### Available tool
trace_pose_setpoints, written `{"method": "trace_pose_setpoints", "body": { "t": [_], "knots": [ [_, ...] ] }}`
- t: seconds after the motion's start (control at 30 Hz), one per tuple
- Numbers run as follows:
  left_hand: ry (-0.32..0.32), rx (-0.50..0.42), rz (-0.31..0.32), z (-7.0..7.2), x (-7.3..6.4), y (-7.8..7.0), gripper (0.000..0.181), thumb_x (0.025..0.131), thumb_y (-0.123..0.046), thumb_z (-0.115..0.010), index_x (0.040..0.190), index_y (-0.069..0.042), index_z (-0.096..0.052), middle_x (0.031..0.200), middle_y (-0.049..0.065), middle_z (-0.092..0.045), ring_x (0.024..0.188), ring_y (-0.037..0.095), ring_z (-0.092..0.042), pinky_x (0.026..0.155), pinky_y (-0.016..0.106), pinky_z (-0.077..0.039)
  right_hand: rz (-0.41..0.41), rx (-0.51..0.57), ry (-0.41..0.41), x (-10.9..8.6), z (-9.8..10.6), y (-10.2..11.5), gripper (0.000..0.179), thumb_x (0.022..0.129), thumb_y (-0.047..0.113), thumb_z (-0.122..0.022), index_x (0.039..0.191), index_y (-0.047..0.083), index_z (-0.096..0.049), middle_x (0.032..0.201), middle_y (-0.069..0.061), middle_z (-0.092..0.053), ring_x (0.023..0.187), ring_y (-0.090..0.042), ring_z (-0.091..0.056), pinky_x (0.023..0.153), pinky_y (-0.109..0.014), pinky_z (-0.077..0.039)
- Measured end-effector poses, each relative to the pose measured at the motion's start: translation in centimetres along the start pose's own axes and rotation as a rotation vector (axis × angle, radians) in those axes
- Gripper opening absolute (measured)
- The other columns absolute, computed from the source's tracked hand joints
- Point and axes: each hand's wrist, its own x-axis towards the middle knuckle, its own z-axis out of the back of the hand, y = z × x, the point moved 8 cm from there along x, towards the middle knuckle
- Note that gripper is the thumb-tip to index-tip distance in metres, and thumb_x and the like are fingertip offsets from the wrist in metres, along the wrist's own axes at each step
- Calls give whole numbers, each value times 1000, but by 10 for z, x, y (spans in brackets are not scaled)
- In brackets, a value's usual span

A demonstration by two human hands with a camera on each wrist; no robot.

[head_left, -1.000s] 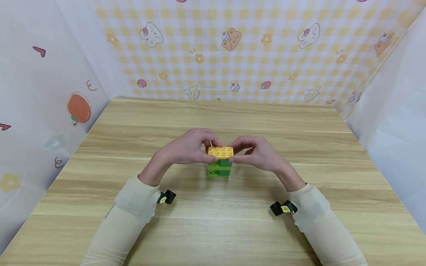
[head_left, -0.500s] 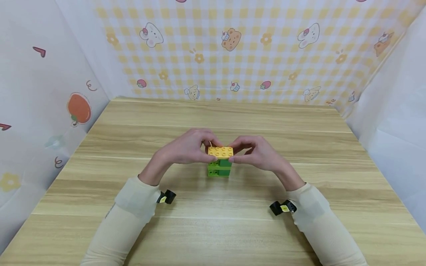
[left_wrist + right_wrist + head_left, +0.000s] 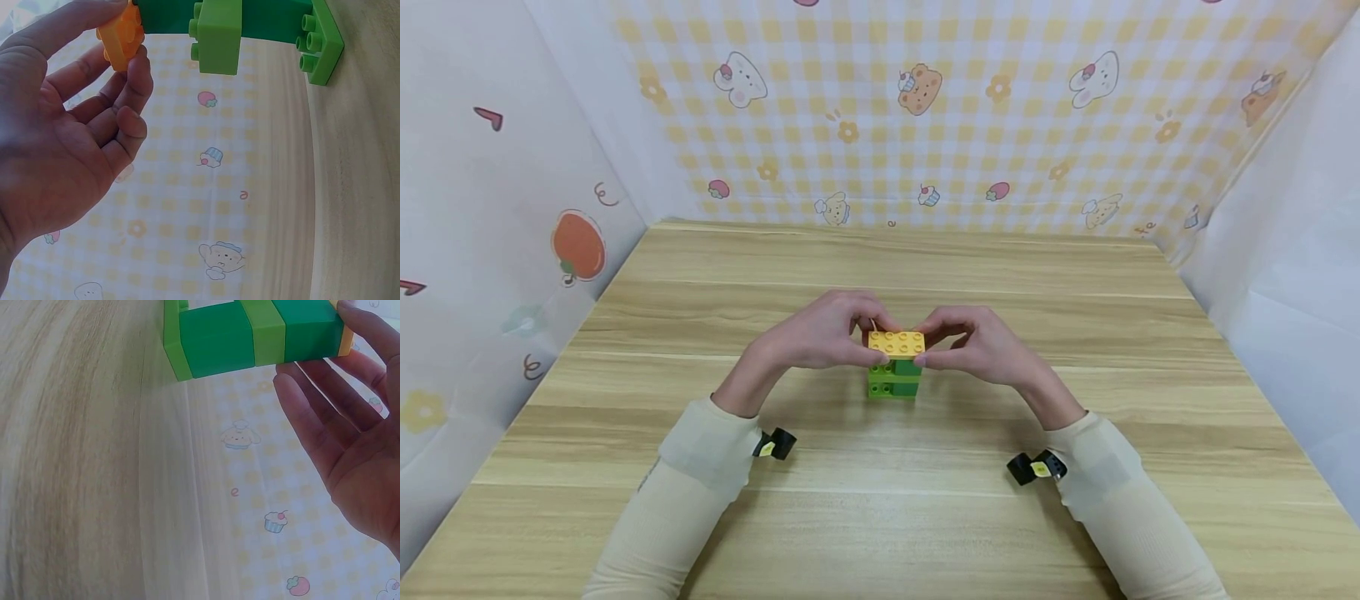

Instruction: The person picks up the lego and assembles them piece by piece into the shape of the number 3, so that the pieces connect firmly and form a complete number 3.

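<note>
In the head view, a stack of toy building bricks stands mid-table. On its top lies a yellow studded brick (image 3: 897,343). Below it, light green bricks (image 3: 880,390) alternate with dark green bricks (image 3: 906,389) set at the right end, so light green studs show on the left. My left hand (image 3: 820,333) pinches the yellow brick's left part, thumb in front and fingers behind. At its right end my right hand (image 3: 977,343) pinches the same brick. In the right wrist view, the yellow brick (image 3: 345,334) sits against a dark green brick (image 3: 309,328), thumb at its edge.
The wooden table (image 3: 880,517) stretches out on every side of the stack. A checked, cartoon-printed cloth (image 3: 880,150) hangs behind it, and pale sheets (image 3: 490,208) flank both sides. Small black cameras (image 3: 784,443) jut inward from both wrists.
</note>
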Motion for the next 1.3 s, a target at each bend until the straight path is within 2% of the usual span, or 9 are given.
{"method": "trace_pose_setpoints", "body": {
  "t": [0.57,0.8,0.97,1.17,1.3],
  "knots": [
    [-40,2,-38,0,-1,1,28,87,-20,-83,114,-13,-79,102,0,-70,87,15,-62,77,33,-47,15,0,2,1,-1,0,25,87,9,-86,111,10,-78,106,-6,-76,98,-24,-73,75,-35,-62],
    [-41,-15,-14,-2,-1,3,27,87,-20,-82,113,-14,-77,105,-2,-72,97,16,-64,86,37,-50,3,6,5,1,-1,0,24,87,11,-86,110,12,-77,106,-5,-76,98,-24,-72,74,-34,-61],
    [-16,-72,0,-4,-1,7,27,89,-18,-80,114,-12,-74,105,0,-74,96,18,-66,87,36,-57,-21,-8,40,3,-5,-4,26,86,16,-87,110,14,-76,107,-4,-77,100,-23,-73,76,-35,-62],
    [6,-79,-12,-5,-2,7,28,91,-19,-80,117,-12,-73,105,1,-75,90,16,-67,84,33,-58,-80,-21,129,4,-18,-20,30,86,19,-88,111,12,-73,107,-4,-77,103,-20,-73,84,-35,-63],
    [11,-73,-4,-5,-2,8,31,94,-22,-78,123,-13,-72,111,2,-75,93,16,-70,87,34,-59,-76,-10,125,5,-20,-23,31,86,15,-88,112,11,-73,108,-5,-77,102,-21,-73,87,-36,-62]
  ]
}}
